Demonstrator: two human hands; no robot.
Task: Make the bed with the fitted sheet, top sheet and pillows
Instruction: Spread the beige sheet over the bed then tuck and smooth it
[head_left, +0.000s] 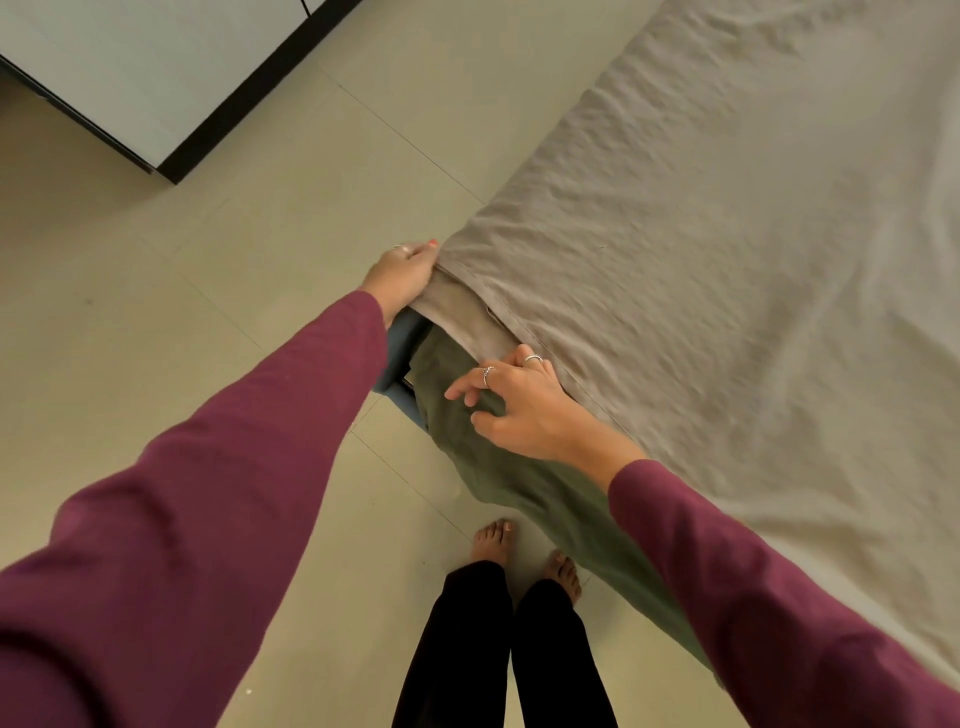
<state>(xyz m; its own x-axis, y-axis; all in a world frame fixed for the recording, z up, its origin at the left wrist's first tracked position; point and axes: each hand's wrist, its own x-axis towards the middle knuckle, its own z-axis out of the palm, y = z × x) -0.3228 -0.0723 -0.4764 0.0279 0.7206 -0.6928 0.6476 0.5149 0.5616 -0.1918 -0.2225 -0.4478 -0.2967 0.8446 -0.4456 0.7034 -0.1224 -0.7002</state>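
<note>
Head view looked steeply down at one corner of the bed (753, 270), with the person standing at its side on a pale tiled floor (182, 322). No open container showed; the one enclosing thing was the bed corner itself, where layers were stacked. A beige, crinkled sheet (701, 234) covered the whole visible top of the mattress. At the corner its edge hung down as a loose flap. Below that flap an olive-green sheet (519, 483) ran along the side of the bed, down toward the person's feet (524, 556). A blue layer (402, 343) showed under both at the corner; I could not tell whether it was mattress or cloth.

Left hand (402, 275): arm stretched out nearly straight in a maroon sleeve (249, 467), palm pressed to the end of the corner, fingers closed around the beige edge, thumb on top. It held the beige cloth at the corner.

Right hand (519, 405): wrist bent, back of hand upward, placed at the side edge where beige met green. Fingers were curled and narrowly spread, tips touching the green sheet; two rings showed. Whether it pinched any cloth could not be told.

A white cabinet (156, 78) with a dark base stood well apart, at upper left. No pillows were in view.
</note>
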